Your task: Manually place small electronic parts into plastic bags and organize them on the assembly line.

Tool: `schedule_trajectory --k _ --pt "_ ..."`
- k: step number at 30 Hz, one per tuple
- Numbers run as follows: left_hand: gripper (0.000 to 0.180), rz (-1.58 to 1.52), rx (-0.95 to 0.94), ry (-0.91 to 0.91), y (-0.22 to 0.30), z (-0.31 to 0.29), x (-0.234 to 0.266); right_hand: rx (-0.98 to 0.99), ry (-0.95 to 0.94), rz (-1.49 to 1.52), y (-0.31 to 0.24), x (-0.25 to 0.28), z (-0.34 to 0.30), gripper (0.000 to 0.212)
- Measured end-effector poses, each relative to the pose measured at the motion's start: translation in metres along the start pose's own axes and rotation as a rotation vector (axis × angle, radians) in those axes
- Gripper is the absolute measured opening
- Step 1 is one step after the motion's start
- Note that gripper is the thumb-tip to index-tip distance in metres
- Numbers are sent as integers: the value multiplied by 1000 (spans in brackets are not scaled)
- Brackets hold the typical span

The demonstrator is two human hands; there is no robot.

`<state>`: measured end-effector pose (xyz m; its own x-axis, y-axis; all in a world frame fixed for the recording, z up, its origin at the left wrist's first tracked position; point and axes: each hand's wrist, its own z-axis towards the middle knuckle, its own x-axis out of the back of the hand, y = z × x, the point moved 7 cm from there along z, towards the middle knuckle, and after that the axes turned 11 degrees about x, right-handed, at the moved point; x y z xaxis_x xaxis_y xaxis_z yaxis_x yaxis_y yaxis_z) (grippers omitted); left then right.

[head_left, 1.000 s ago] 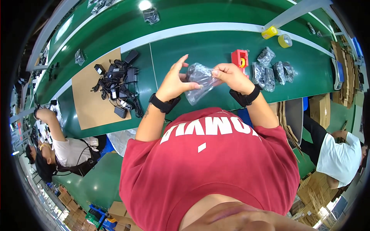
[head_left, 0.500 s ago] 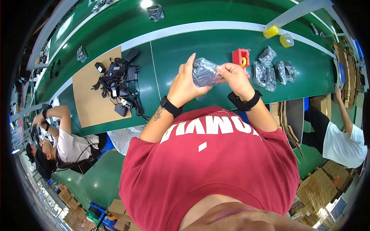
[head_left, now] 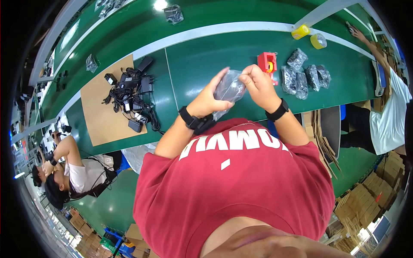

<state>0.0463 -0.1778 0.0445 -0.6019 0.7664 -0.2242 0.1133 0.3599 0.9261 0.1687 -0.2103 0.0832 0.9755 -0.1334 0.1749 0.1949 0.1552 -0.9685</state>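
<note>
Above the table in front of me I hold a dark item wrapped in a clear plastic bag [head_left: 229, 87]; what is inside cannot be made out. My left hand [head_left: 211, 98] is wrapped round its left side, with the thumb across the near part. At its upper right corner my right hand [head_left: 259, 88] pinches the plastic between thumb and fingers. Loose film hangs below my left hand. A red tape dispenser [head_left: 267, 62] with a yellow roll stands just beyond my right hand. Several bagged dark packs [head_left: 296, 81] lie to the right of it.
On the left, a brown cardboard sheet [head_left: 97, 107] bears a heap of black power adapters with cables [head_left: 131, 92]. Two yellow tape rolls [head_left: 318, 41] rest by the white rail [head_left: 206, 31] at the far right. Co-workers are at both sides; one reaches over the far right.
The bagged item has turned in my hands, and its loose end now hangs toward me. My left wrist has rotated. The co-worker at right has leaned forward, arm stretched to the far belt.
</note>
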Motion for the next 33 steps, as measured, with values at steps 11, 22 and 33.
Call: schedule_trajectory --k 11,22,33 --pt "83 -553 491 -169 -54 0 -18 480 119 -829 30 4 -11 27" --pt "86 -219 324 210 -60 16 14 -599 441 -867 147 121 -42 37" --pt "85 -145 343 203 -69 16 12 -526 733 -294 137 106 -110 26"
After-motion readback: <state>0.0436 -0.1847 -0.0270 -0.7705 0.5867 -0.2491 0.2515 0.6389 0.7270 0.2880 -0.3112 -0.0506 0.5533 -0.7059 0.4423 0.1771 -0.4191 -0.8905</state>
